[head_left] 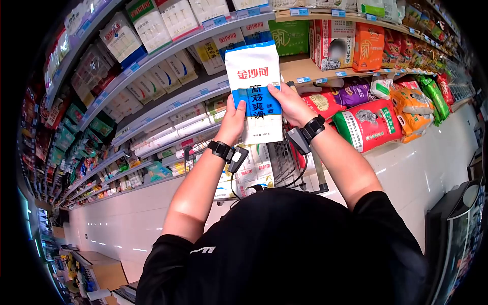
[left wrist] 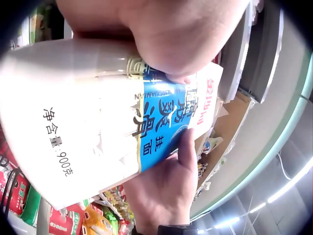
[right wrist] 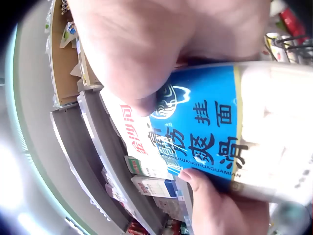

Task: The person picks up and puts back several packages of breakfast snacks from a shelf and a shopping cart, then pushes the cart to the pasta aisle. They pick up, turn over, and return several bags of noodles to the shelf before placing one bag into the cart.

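A white and blue pack of dried noodles [head_left: 260,127] is held up in front of the chest, its printed front facing the head camera. My left hand [head_left: 234,121] grips its left edge, thumb across the blue band. On the opposite edge my right hand [head_left: 291,105] holds it the same way, a little higher. The right wrist view shows both thumbs pressing on the front of the noodle pack [right wrist: 274,132]; the fingers behind it are mostly hidden. In the left wrist view the lower white part of the pack [left wrist: 73,122] carries a 900 weight mark.
Below the pack stands a shopping cart [head_left: 285,162] with more noodle packs [head_left: 254,170] in it. Shelves [head_left: 152,51] of similar packs run along the left and front. Large rice bags [head_left: 368,124] are piled at the right, beside an orange box [head_left: 368,47] on a shelf.
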`<state>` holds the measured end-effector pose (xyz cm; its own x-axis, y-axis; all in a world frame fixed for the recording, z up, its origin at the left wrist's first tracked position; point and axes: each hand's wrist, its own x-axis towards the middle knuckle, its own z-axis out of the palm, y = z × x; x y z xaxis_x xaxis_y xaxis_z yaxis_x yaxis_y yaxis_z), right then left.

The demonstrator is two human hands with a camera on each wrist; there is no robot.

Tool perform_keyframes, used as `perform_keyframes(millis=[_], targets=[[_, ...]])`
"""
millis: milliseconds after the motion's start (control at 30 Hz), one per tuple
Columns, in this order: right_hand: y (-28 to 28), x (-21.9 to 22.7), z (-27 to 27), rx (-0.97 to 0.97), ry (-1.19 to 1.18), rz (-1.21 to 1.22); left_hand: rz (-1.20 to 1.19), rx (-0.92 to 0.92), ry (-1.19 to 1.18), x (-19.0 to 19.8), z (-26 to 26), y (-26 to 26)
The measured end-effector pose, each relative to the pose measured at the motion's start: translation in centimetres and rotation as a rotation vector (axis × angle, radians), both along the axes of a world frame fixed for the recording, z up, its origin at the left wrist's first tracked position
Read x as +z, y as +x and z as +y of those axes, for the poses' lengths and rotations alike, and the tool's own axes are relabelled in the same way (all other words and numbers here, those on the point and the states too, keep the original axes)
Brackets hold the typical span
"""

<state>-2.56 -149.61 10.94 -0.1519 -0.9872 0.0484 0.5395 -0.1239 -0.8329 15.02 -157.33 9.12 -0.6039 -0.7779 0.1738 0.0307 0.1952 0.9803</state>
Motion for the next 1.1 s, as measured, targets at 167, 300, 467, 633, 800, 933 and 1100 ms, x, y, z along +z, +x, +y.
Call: perform_keyframes(millis=[167,300,467,633,800,933,1100], targets=[[-1.3,0.0,1.2,-0.038,-0.043,0.215,0.094,-0.033,0.125,-0.2,0.4,-0.9],[-2.0,-0.3,0.6,-0.030,-0.020,0.358,0.063,-0.060,0.149,-0.1,-0.2,-0.9],[-4.1,-1.0,-0.6,-0.223,-0.124,0.863,-0.129,-0.117,-0.066,0.1,-3.2,-1.3],[-6.9,-3.5,-5.3,-0.498,-0.241,1.044,-0.220,0.087,-0.622,1.1,-7.5,-4.4],[-9.8,-3.9,-10.0,-0.597,-0.072,1.078,-0.325,0.115,-0.633,-0.1,-13.4,-9.2],[-13.0,-6.3,-15.2,-0.663,-0.088,1.090,-0.381,0.127,-0.578,-2.8,-18.8,-12.8],[-14.6,-7.2,-19.1,-0.737,0.041,1.206,-0.580,0.027,-0.644,-3.8,-23.5,-15.1]])
